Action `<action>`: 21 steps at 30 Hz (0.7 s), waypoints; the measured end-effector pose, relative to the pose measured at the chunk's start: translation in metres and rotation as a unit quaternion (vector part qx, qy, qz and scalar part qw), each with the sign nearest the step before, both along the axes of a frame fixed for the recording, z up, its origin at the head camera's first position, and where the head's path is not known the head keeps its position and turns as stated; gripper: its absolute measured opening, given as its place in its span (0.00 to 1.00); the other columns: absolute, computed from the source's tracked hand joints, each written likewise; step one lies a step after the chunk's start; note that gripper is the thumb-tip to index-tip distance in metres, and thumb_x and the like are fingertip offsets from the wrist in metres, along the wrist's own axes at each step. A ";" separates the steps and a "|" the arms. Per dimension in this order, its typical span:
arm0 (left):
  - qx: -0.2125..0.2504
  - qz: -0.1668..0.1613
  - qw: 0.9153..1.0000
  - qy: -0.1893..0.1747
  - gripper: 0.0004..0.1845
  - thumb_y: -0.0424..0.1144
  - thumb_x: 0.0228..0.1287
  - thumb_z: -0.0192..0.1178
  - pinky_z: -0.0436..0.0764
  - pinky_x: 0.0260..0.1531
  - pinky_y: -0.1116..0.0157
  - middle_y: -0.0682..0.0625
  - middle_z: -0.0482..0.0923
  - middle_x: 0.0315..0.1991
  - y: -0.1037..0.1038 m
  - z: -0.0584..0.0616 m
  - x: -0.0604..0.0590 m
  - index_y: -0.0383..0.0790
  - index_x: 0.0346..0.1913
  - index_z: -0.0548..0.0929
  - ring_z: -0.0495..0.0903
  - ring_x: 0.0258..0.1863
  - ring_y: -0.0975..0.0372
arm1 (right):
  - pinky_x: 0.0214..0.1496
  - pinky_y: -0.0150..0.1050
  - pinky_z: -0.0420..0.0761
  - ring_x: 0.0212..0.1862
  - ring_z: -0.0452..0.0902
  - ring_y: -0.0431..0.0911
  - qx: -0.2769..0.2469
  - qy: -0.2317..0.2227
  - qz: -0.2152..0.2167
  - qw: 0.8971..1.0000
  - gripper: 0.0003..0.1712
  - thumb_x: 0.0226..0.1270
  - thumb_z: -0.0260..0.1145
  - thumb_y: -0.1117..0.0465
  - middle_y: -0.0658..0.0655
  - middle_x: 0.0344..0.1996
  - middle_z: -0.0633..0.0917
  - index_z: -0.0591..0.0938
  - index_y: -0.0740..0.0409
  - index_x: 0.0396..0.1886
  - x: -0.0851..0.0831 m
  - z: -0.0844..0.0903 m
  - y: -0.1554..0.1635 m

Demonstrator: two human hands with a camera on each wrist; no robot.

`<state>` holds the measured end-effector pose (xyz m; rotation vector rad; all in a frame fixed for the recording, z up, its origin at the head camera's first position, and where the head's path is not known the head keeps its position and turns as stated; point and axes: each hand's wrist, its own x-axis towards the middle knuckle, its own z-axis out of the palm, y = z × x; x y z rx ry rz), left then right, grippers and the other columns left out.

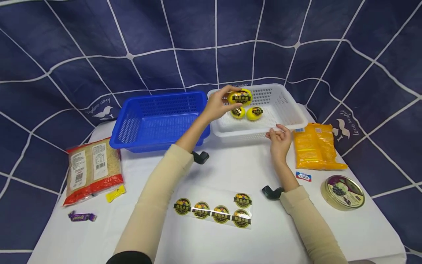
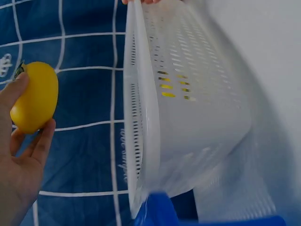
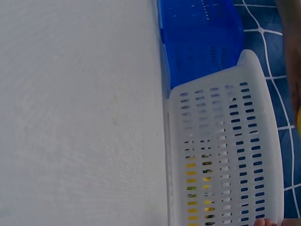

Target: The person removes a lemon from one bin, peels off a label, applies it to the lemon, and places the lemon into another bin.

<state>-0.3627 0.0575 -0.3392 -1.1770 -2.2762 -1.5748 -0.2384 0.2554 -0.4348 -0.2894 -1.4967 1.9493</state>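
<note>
My left hand (image 1: 219,102) pinches a yellow fruit (image 1: 240,97) between thumb and fingers, above the white basket (image 1: 230,134). A black and gold round sticker shows on its side. In the left wrist view the fruit (image 2: 37,96) has a smooth yellow skin and a dark green stem end. Two more yellow fruits (image 1: 255,113) with the same kind of sticker lie inside the white basket. My right hand (image 1: 280,142) grips that basket's front rim with curled fingers; in the right wrist view just the fingertips (image 3: 263,222) appear at the lower edge.
A blue basket (image 1: 158,141) stands left of the white one. On the table are a sticker sheet (image 1: 211,194), a rice bag (image 1: 93,165), an orange packet (image 1: 313,146), a round tin (image 1: 343,192) and small wrapped sweets (image 1: 82,217). A checked cloth (image 1: 197,33) hangs behind.
</note>
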 end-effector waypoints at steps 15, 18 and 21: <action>-0.222 0.016 0.975 -0.011 0.25 0.43 0.51 0.70 0.71 0.49 0.71 0.52 0.76 0.53 0.055 -0.063 -0.058 0.47 0.53 0.77 0.74 0.49 0.61 | 0.38 0.31 0.82 0.28 0.79 0.42 0.038 0.022 -0.018 0.999 0.17 0.63 0.60 0.69 0.55 0.26 0.76 0.71 0.63 0.51 -0.013 -0.023 0.004; -0.262 0.011 0.965 -0.012 0.24 0.42 0.51 0.70 0.68 0.53 0.68 0.53 0.77 0.53 0.058 -0.070 -0.060 0.46 0.52 0.77 0.72 0.51 0.61 | 0.38 0.32 0.82 0.28 0.79 0.43 0.038 0.021 -0.019 0.999 0.17 0.63 0.60 0.70 0.56 0.25 0.76 0.71 0.64 0.51 -0.013 -0.023 0.006; -0.285 0.007 0.959 -0.010 0.24 0.41 0.51 0.70 0.68 0.54 0.66 0.52 0.76 0.54 0.062 -0.075 -0.061 0.46 0.52 0.77 0.71 0.52 0.59 | 0.39 0.32 0.82 0.28 0.79 0.43 0.039 0.018 -0.019 0.999 0.17 0.63 0.60 0.70 0.56 0.26 0.76 0.70 0.63 0.51 -0.013 -0.023 0.006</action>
